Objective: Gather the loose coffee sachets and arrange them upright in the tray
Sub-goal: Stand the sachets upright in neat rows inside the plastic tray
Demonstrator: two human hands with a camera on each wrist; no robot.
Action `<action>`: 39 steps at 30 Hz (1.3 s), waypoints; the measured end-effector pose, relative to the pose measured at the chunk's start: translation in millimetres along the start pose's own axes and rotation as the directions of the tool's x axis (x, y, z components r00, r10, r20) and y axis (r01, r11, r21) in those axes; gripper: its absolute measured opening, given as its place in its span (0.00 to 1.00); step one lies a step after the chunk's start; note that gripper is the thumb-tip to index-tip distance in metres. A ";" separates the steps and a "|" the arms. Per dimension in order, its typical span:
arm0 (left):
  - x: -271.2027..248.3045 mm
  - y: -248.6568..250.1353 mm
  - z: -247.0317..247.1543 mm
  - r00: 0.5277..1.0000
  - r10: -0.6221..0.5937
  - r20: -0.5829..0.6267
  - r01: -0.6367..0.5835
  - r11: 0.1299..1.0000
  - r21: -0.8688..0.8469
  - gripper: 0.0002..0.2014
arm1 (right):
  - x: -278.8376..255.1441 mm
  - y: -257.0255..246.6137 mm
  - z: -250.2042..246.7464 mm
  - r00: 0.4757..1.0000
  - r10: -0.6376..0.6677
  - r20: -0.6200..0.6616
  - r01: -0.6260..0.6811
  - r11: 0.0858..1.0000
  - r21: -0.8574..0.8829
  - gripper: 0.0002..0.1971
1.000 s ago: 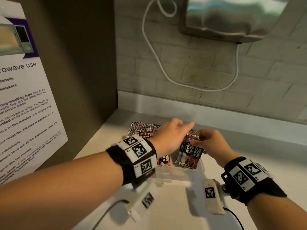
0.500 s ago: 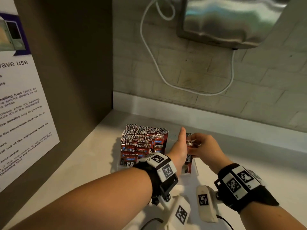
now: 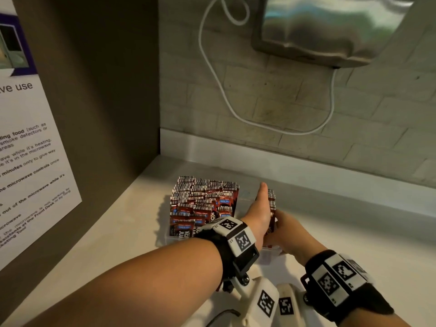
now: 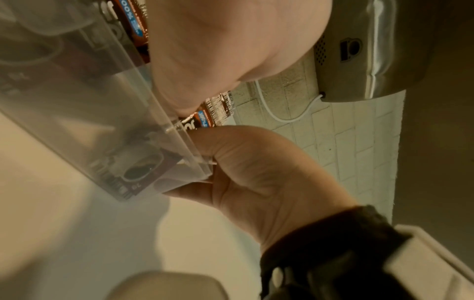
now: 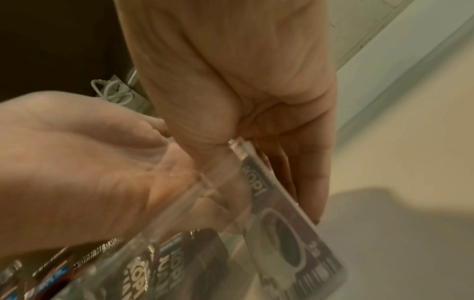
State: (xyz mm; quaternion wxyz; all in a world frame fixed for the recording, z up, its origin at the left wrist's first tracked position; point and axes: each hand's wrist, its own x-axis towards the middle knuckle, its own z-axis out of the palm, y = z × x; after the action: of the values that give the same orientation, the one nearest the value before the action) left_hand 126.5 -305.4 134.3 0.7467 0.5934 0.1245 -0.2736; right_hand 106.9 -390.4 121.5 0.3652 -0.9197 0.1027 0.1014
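The left hand (image 3: 260,210) is being held flat and edge-on inside the clear tray (image 4: 164,113), fingers straight and together, pressed against a small row of upright sachets (image 3: 271,204) on its right side. The right hand (image 3: 286,232) is being kept just beside it at the tray's near right corner; its thumb is lying over the rim and its fingers are stretched along the outside of the right wall, so the corner is being held between them, as the right wrist view shows. A sachet printed with a coffee cup (image 5: 287,233) is being seen through that wall, standing against it.

To the left of the left hand, past an open gap in the tray, a dense block of red and brown sachets (image 3: 203,204) is standing upright, filling the tray's left part. The tray is being carried by a pale tabletop (image 3: 106,237).

Beyond the hands, a tiled wall (image 3: 354,128) is rising behind the tabletop, with a metal dispenser (image 3: 330,27) mounted high on it and a white cable (image 3: 221,90) looping beneath. Far to the left, a brown side panel (image 3: 99,90) is bearing a printed microwave notice (image 3: 30,161).
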 end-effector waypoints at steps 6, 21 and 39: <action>51.5 -21.3 4.4 0.999 0.016 -0.045 -0.016 1.000 -0.013 0.77 | 7.9 3.5 1.8 0.997 -0.039 -0.071 0.036 0.998 -0.052 0.31; 16.1 -4.0 -2.0 0.999 0.037 -0.016 -0.038 0.999 -0.027 0.40 | 0.6 5.2 3.9 0.999 0.007 -0.039 -0.006 1.000 0.024 0.32; -89.7 48.3 -69.9 0.777 0.625 -0.074 -0.595 0.768 0.238 0.08 | -34.3 -44.0 -3.1 0.837 -0.253 -0.485 0.411 0.876 0.252 0.14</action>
State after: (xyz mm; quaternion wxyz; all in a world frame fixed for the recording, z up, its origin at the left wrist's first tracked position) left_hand 89.6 -208.3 201.1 0.7195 0.6925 -0.0485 0.0180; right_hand 86.0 -357.3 161.3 0.5007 -0.8430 0.0345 -0.1934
